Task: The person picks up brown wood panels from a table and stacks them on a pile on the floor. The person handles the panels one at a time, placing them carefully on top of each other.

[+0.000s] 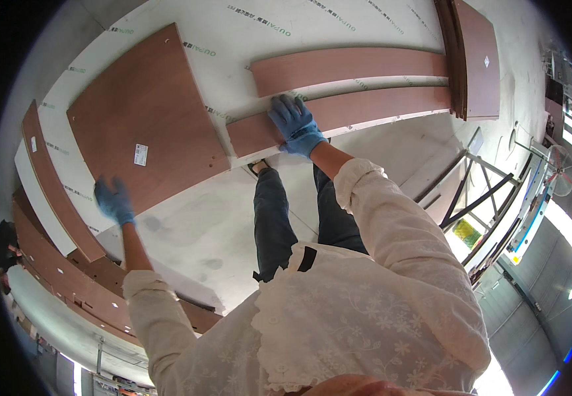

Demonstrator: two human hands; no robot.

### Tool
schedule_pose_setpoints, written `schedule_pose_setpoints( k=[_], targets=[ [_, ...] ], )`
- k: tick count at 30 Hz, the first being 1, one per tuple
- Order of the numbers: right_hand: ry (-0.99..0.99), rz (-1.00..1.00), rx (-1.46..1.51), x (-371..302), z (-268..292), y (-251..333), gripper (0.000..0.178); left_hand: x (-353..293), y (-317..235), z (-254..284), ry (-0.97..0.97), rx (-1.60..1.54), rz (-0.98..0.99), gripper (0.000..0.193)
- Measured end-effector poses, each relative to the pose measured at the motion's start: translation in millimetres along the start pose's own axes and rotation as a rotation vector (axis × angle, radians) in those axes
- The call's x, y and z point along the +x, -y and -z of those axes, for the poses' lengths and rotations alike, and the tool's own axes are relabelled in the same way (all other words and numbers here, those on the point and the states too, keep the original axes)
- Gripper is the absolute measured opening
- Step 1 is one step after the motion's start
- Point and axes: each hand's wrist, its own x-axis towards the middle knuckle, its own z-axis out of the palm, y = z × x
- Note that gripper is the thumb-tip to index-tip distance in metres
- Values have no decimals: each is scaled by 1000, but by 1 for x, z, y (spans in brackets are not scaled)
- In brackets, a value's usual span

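Note:
My right hand (294, 124), in a blue glove, lies across a long narrow brown board (378, 107). Its bent fingers reach over the far edge, and the thumb side is at the near edge. Another narrow brown board (352, 68) lies just beyond, roughly parallel. To the left, a wide brown panel (160, 112) bears a small white label (140, 154). My left hand (114, 200), also gloved in blue, is at this panel's near left edge. Motion smears its fingers, so their grip and any contact are unclear.
Printed white sheeting (233, 33) lies under the boards. Stacked brown panels (474, 63) stand at the far right, with a dark metal frame (477, 191) and a fan (560, 168) beyond. More brown boards (68, 280) lie at the left, near another person (5, 247).

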Motion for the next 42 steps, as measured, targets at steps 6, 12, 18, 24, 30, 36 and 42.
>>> schedule_pose_setpoints(
  k=[6, 12, 18, 24, 30, 36, 42],
  targets=[
    [-28, 23, 87, -3, -5, -9, 100, -10, -248, 46, 144, -300, -375, 59],
    [-153, 15, 171, -25, 0, -1, 87, 24, -413, 36, 194, -383, -619, 81],
    [-238, -144, 422, -100, 12, -5, 67, 45, -511, 7, 328, -236, -727, 118],
    [-81, -451, 564, -183, 21, -53, 56, 61, -540, 1, 453, -70, -765, 122],
    [-279, -661, 969, -216, 34, -115, 58, 63, -555, 99, 513, -131, -835, 116],
    [-686, -884, 2683, -173, 81, -191, 94, 17, -561, 253, 764, -460, -711, 105],
    [-561, -258, 3019, -132, 142, -173, 108, -29, -570, 340, 672, -307, -476, 101]
  ],
)
